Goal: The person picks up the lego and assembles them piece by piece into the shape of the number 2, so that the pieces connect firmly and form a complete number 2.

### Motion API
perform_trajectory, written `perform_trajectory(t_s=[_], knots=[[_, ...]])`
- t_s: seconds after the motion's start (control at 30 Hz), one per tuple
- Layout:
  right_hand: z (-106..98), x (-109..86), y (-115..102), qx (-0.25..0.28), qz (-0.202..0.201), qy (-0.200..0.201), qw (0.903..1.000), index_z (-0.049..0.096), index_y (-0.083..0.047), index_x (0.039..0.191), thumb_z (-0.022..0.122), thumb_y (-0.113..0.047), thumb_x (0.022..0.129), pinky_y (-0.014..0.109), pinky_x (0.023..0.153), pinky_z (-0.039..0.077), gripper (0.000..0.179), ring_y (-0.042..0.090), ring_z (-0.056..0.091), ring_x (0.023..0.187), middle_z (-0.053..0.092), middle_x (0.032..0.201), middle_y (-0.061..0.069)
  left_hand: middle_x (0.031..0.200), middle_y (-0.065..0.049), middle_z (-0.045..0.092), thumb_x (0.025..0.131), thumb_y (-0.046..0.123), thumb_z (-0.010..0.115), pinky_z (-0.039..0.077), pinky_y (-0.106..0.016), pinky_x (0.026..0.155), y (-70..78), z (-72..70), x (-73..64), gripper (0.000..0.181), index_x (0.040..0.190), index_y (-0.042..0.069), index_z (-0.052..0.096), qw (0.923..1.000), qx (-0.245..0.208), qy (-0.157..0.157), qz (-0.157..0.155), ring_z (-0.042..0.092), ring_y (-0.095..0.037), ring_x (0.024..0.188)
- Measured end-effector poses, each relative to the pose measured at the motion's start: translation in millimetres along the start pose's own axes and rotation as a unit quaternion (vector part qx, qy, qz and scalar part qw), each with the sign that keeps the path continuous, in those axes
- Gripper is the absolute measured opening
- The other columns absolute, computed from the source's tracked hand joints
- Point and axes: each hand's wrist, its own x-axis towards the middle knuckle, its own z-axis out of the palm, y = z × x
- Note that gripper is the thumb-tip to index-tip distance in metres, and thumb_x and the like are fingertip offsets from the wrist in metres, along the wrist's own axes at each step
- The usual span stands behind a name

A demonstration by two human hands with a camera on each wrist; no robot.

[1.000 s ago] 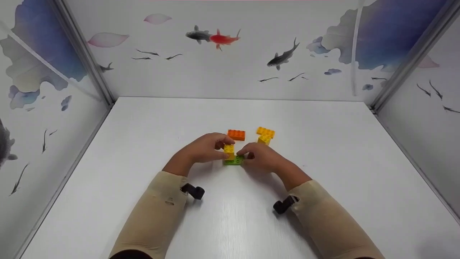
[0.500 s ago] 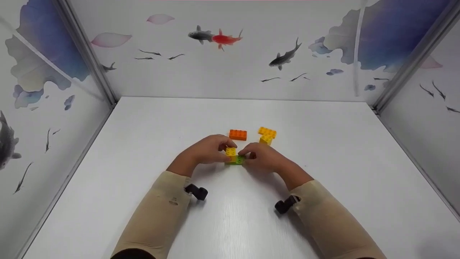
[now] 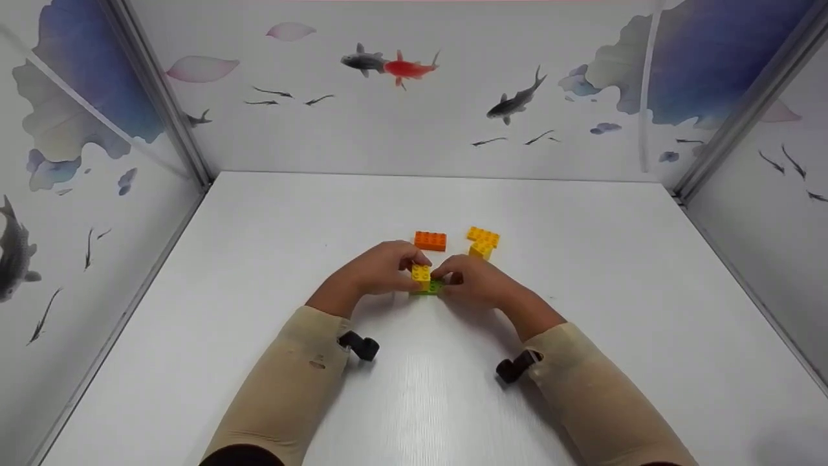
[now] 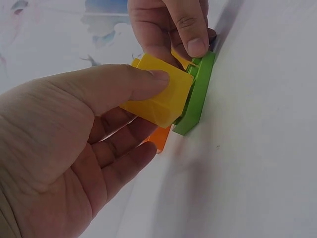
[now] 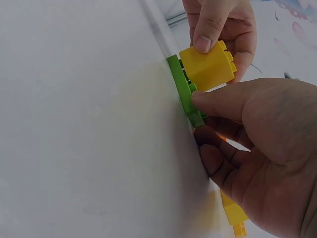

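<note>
My left hand (image 3: 389, 268) pinches a yellow building block (image 4: 161, 91) between thumb and fingers. The block stands over the left part of a flat green building brick (image 4: 199, 96), whose studs partly show between the two in the wrist views. Whether the yellow block is pressed fully down, I cannot tell. At the green brick's right end my right hand (image 3: 475, 283) pinches it with thumb and fingertips, keeping it on the table. In the right wrist view the green brick (image 5: 182, 84) lies between both hands, its far end touched by the right thumb.
Just behind the hands lies an orange brick (image 3: 430, 241). To its right, a yellow block (image 3: 480, 250) sits against or on a flat yellow-orange brick (image 3: 484, 235). White table (image 3: 414, 388) surrounds them, with printed wall panels (image 3: 420, 129) at the back and sides.
My left hand has shifted the yellow block slightly to the right over the green brick. The right hand keeps its hold, and the head view has shifted a little.
</note>
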Motion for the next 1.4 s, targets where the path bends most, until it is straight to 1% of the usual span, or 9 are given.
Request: perform_trajectory(t_s=[0.2, 0.47, 0.7, 0.83, 0.97, 1.03, 1.13, 1.27, 1.4], knots=[[-0.9, 0.4, 0.9, -0.005, 0.002, 0.000, 1.0000, 0.076, -0.020, 0.133, 0.075, -0.013, 0.100, 0.045, 0.105, 0.057, 0.033, 0.022, 0.065, 0.109, 0.075, 0.130, -0.001, 0.125, 0.001, 0.071, 0.093, 0.019, 0.083, 0.054, -0.043, 0.111, 2.6, -0.3, 1.6, 0.034, 0.126, 0.020, 0.076, 0.9999, 0.000, -0.002, -0.013, 0.065, -0.021, 0.119], [-2.6, 0.0, -1.4, -0.003, 0.015, -0.002, 0.9999, 0.076, -0.022, 0.133, 0.075, -0.014, 0.100, 0.044, 0.104, 0.056, 0.034, 0.022, 0.065, 0.108, 0.075, 0.130, -0.002, 0.119, 0.003, 0.072, 0.090, 0.015, 0.086, 0.057, -0.039, 0.108, 1.8, -0.4, 4.1, 0.032, 0.121, 0.019, 0.077, 0.9998, -0.007, 0.004, -0.016, 0.069, -0.019, 0.115], [-1.9, -0.3, -0.3, 0.003, 0.017, -0.001, 0.9998, 0.076, -0.022, 0.133, 0.075, -0.013, 0.099, 0.044, 0.105, 0.057, 0.034, 0.022, 0.065, 0.109, 0.075, 0.129, -0.002, 0.116, 0.003, 0.074, 0.090, 0.015, 0.086, 0.056, -0.039, 0.106, -0.9, 0.9, 5.1, 0.032, 0.120, 0.020, 0.077, 0.9996, -0.021, 0.006, -0.016, 0.067, -0.019, 0.111], [-1.6, -0.9, -1.2, 0.005, 0.011, -0.004, 0.9999, 0.076, -0.021, 0.133, 0.074, -0.013, 0.099, 0.044, 0.104, 0.057, 0.035, 0.021, 0.066, 0.109, 0.075, 0.130, -0.001, 0.112, 0.003, 0.074, 0.089, 0.015, 0.086, 0.055, -0.038, 0.101, -4.0, 1.8, 4.4, 0.030, 0.118, 0.020, 0.077, 0.9996, -0.025, 0.006, -0.013, 0.063, -0.020, 0.106], [-5.3, -1.4, -4.9, 0.002, 0.027, -0.007, 0.9996, 0.075, -0.024, 0.135, 0.076, -0.019, 0.100, 0.043, 0.102, 0.058, 0.035, 0.020, 0.067, 0.108, 0.074, 0.131, -0.003, 0.109, 0.003, 0.073, 0.090, 0.018, 0.086, 0.054, -0.037, 0.096, -6.9, 1.8, 4.8, 0.029, 0.117, 0.021, 0.076, 0.9996, -0.027, 0.006, -0.010, 0.060, -0.020, 0.103], [-8.4, -1.4, -7.8, 0.001, 0.042, 0.000, 0.9991, 0.074, -0.025, 0.135, 0.076, -0.023, 0.100, 0.043, 0.102, 0.059, 0.035, 0.020, 0.068, 0.110, 0.073, 0.131, -0.004, 0.110, 0.002, 0.072, 0.090, 0.019, 0.087, 0.055, -0.037, 0.097, -8.1, 1.7, 5.2, 0.030, 0.117, 0.021, 0.075, 0.9995, -0.029, 0.005, -0.010, 0.061, -0.020, 0.103], [-13.5, 0.1, -12.8, 0.007, 0.058, 0.026, 0.9980, 0.072, -0.024, 0.137, 0.076, -0.028, 0.101, 0.045, 0.106, 0.058, 0.036, 0.022, 0.068, 0.119, 0.072, 0.134, -0.003, 0.114, 0.002, 0.072, 0.090, 0.021, 0.087, 0.056, -0.039, 0.100, -9.5, 1.1, 5.6, 0.031, 0.118, 0.021, 0.074, 0.9994, -0.029, 0.002, -0.017, 0.063, -0.020, 0.106], [-16.9, 4.7, -17.7, 0.027, 0.070, 0.062, 0.9953, 0.067, -0.021, 0.144, 0.074, -0.029, 0.103, 0.050, 0.114, 0.054, 0.042, 0.028, 0.066, 0.133, 0.066, 0.146, 0.002, 0.124, 0.001, 0.071, 0.089, 0.024, 0.087, 0.055, -0.041, 0.108, -9.0, 0.1, 5.1, 0.035, 0.122, 0.021, 0.073, 0.9991, -0.031, -0.003, -0.029, 0.065, -0.020, 0.113], [-15.4, 12.1, -18.8, 0.042, 0.093, 0.083, 0.9913, 0.061, -0.022, 0.151, 0.073, -0.031, 0.104, 0.051, 0.116, 0.053, 0.049, 0.032, 0.063, 0.138, 0.055, 0.159, 0.004, 0.129, 0.000, 0.071, 0.089, 0.024, 0.087, 0.055, -0.042, 0.110, -7.5, 0.3, 4.0, 0.038, 0.124, 0.022, 0.072, 0.9983, -0.041, -0.009, -0.040, 0.066, -0.021, 0.116]])
